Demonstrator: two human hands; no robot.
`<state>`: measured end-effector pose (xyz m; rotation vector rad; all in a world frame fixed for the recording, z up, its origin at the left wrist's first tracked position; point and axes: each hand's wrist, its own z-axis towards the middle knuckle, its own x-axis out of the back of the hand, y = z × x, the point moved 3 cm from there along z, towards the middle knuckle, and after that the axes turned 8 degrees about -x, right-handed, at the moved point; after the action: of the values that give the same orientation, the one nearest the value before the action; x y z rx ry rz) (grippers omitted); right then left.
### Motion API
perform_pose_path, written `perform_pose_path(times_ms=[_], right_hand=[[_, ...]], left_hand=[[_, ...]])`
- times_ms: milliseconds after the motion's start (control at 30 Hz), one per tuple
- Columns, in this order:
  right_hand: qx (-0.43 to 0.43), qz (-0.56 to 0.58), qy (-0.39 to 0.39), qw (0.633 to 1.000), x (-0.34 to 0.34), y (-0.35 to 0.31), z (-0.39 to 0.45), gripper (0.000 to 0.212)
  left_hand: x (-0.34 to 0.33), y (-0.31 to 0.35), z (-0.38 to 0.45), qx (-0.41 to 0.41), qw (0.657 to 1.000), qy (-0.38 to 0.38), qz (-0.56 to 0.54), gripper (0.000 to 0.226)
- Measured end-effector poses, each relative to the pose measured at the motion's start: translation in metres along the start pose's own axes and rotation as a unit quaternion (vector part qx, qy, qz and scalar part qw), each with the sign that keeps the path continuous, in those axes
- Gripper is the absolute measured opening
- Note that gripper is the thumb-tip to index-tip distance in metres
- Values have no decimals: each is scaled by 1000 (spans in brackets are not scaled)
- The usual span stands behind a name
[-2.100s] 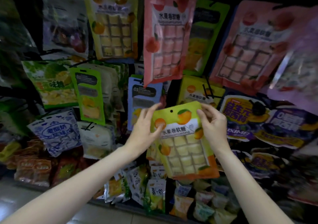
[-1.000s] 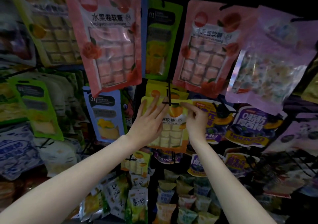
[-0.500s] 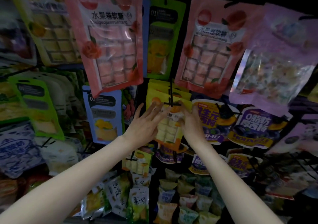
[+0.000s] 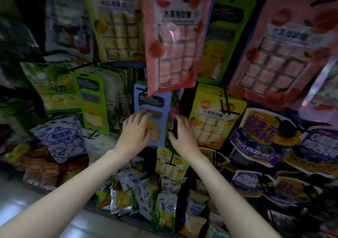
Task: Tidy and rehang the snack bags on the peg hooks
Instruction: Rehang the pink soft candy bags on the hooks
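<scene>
While both forearms reach up at dim rack, left hand (image 4: pixel 136 129) lies on glossy blue bag (image 4: pixel 153 115), fingers loosely bent over its front, not really clamping. Right hand (image 4: pixel 182 130) sits just at 3 o'clock of that bag, fingers curled near thin black peg hook (image 4: pixel 175 128); can't tell if it's pinching anything. Yellow bag (image 4: pixel 213 120), flat rectangular pouch with window of square candies, hangs on own hook at 3 o'clock of right hand. Big pink bag (image 4: pixel 175 36) at 12 o'clock overlaps blue one's top.
</scene>
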<state>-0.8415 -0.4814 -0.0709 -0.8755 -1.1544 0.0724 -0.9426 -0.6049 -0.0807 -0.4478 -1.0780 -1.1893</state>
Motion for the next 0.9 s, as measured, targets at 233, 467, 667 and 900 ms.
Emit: perform_pose_path(times_ms=[233, 467, 667, 900], right_hand=[[-123, 238, 55, 962, -6, -38, 38, 39], [-156, 391, 229, 878, 20, -41, 27, 38], [-32, 348, 255, 901, 75, -78, 30, 78], [-54, 350, 133, 926, 123, -83, 67, 86]], left_hand=[[32, -22, -11, 45, 998, 32, -44, 49], [63, -32, -10, 27, 988, 113, -101, 45], [110, -1, 28, -35, 959, 186, -211, 55], [138, 38, 71, -105, 930, 185, -300, 75]])
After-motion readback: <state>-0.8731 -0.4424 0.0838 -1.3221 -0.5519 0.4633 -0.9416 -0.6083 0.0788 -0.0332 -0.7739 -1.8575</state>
